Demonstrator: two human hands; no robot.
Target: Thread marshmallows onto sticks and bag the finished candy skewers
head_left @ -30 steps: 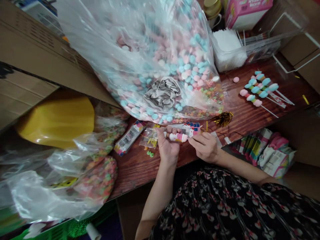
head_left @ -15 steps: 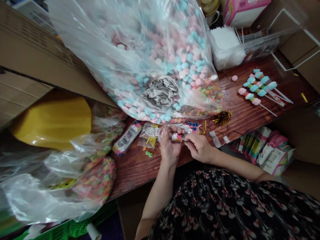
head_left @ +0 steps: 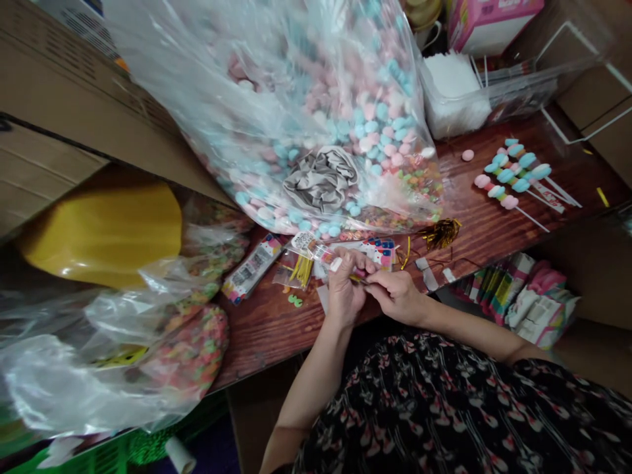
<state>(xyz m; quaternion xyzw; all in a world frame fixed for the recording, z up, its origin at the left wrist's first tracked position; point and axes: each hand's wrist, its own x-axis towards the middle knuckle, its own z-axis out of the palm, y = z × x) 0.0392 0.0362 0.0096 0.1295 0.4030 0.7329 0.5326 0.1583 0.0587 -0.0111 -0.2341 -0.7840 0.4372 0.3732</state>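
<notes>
Holding the packet on the person's side of the big bag

Filling most of the bench (head_left: 261, 342), the big bag (head_left: 276, 79) of pink, blue and white sweets is the landmark. To its left, nearer the person, lies a smaller bag (head_left: 192, 355) of gummies; beyond its right edge stands a clear tub (head_left: 518, 102).

Just on the person's side of the big bag, the two hands meet. The left hand (head_left: 345, 289) has its fingers curled round the packet (head_left: 320, 252), a clear printed sleeve whose far end sticks out towards the big bag. The right hand (head_left: 399, 293) has thumb and forefinger brought up against the left fingertips; what lies between them is too hidden to tell.

Right of the big bag lie some skewers (head_left: 506, 176) of sweets, with their sticks pointing away from it. By its near edge are a printed pack (head_left: 251, 268), yellow ties (head_left: 301, 270) and gold tinsel (head_left: 443, 232). Smallest are a pink sweet (head_left: 467, 155) to its right and a green sweet (head_left: 295, 301) on its near side.

The packet should be light, its film slick and crinkly. Most of its contents are covered; if they are soft sweets, a hard squeeze would dent them. It is best cradled loosely along its length, with any firm pinch kept to the end away from the big bag.
</notes>
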